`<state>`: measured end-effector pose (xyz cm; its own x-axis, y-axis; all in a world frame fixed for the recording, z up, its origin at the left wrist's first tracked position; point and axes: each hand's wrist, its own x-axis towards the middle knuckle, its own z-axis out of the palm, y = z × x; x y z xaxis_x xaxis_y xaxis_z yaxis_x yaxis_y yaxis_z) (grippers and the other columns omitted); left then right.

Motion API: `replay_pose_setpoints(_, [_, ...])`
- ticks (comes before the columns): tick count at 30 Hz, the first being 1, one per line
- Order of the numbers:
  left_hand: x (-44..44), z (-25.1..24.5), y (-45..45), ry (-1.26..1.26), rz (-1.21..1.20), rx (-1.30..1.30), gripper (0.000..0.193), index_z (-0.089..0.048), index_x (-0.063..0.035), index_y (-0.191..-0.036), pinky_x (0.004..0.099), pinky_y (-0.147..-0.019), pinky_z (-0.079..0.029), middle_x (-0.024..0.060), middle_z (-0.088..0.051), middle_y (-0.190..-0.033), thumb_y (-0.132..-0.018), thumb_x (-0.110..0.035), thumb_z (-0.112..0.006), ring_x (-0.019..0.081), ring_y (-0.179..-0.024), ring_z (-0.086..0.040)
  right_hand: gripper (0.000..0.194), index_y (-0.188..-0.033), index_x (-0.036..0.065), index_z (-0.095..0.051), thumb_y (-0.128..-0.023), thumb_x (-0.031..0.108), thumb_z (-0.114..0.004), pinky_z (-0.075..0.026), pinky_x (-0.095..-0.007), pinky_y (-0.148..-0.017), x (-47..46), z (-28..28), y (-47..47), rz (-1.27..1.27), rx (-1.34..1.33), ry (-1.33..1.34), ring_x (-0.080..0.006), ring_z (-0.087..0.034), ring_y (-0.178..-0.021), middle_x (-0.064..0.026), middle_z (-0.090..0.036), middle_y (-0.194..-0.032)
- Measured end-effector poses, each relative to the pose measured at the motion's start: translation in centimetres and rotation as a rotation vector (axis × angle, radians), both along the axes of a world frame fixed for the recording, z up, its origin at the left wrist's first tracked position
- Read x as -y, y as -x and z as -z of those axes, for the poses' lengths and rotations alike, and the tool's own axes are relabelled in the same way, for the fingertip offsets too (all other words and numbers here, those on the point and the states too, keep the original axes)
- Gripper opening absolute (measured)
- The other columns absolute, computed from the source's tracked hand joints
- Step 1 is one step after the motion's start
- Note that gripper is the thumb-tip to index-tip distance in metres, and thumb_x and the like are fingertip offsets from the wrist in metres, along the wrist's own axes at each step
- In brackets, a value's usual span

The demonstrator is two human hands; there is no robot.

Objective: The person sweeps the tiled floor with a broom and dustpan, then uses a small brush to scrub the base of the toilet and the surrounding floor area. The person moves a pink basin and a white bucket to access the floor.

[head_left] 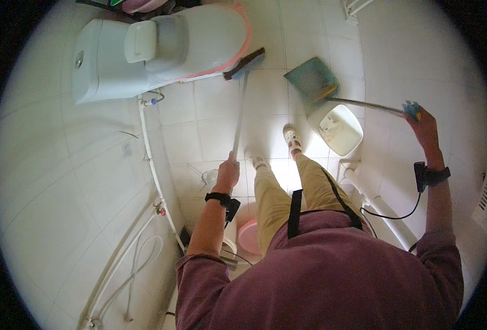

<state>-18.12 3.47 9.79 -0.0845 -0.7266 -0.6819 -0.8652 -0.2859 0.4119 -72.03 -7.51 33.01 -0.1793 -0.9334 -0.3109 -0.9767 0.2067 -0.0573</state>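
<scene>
My left hand (227,172) is closed around the pale handle of a broom (245,65), whose dark-bristled head lies beside the pink-edged base of a white toilet (210,37). In my right hand (422,123), at the right, is the upper end of a long-handled dustpan (314,80), by its blue grip. The green-blue pan is right of the broom head, near the tiled floor, with a yellowish part at its rear edge. Whether the pan touches the floor I cannot tell.
A white waste bin (340,130) stands just below the dustpan. White pipes (149,152) run along the left wall, with a hose lower down. Another thick pipe (387,216) is at the lower right. A pink round basin or lid (249,236) lies behind my legs, near a floor drain (210,177).
</scene>
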Motion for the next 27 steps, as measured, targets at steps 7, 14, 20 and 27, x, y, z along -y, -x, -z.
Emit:
replay_pose_setpoints(7, [-10.3, -5.4, -10.3, -0.103, -0.065, 0.036, 0.049, -0.032, -0.0099, -0.129, 0.0451, -0.063, -0.044, 0.0239, -0.058, -0.078, -0.084, -0.019, -0.047, 0.0382, -0.072, -0.057, 0.039, -0.105, 0.002, -0.055, -0.078, 0.029, -0.061, -0.047, -0.0329, -0.077, 0.3, 1.0, 0.9, 0.023, 0.002, 0.046, -0.0289, -0.059, -0.086, -0.0151, -0.060, -0.097])
replay_pose_setpoints(14, [2.8, 1.2, -5.8, 0.082, 0.009, -0.143, 0.046, -0.036, -0.0042, -0.126, 0.0423, -0.065, -0.045, 0.0244, -0.057, -0.083, -0.084, -0.021, -0.047, 0.0395, -0.075, -0.055, 0.037, -0.105, 0.002, -0.056, -0.078, 0.028, -0.061, -0.046, -0.0320, -0.080, 0.4, 1.3, 1.1, 0.045, -0.080, 0.038, -0.0262, -0.058, -0.091, -0.0147, -0.060, -0.100])
replay_pose_setpoints(20, [-5.2, -5.1, -11.9, 0.032, -0.005, -0.061, 0.045, -0.038, -0.0080, -0.127, 0.0370, -0.067, -0.045, 0.0218, -0.058, -0.081, -0.084, -0.020, -0.049, 0.0307, -0.074, -0.059, 0.034, -0.106, 0.006, -0.057, -0.079, 0.026, -0.060, -0.044, -0.0314, -0.083, -0.1, 0.6, 0.4, 0.105, 0.011, 0.073, -0.0250, -0.057, -0.093, -0.0121, -0.059, -0.103])
replay_pose_setpoints(27, [3.7, 1.0, -7.4, 0.014, 0.049, -0.020, 0.040, -0.043, -0.0046, -0.122, 0.0400, -0.062, -0.044, 0.0221, -0.057, -0.074, -0.084, -0.018, -0.046, 0.0353, -0.067, -0.055, 0.037, -0.108, 0.005, -0.056, -0.078, 0.026, -0.061, -0.044, -0.0314, -0.084, 0.1, 0.9, 0.6, 0.169, -0.036, 0.044, -0.0238, -0.057, -0.094, -0.0113, -0.059, -0.104])
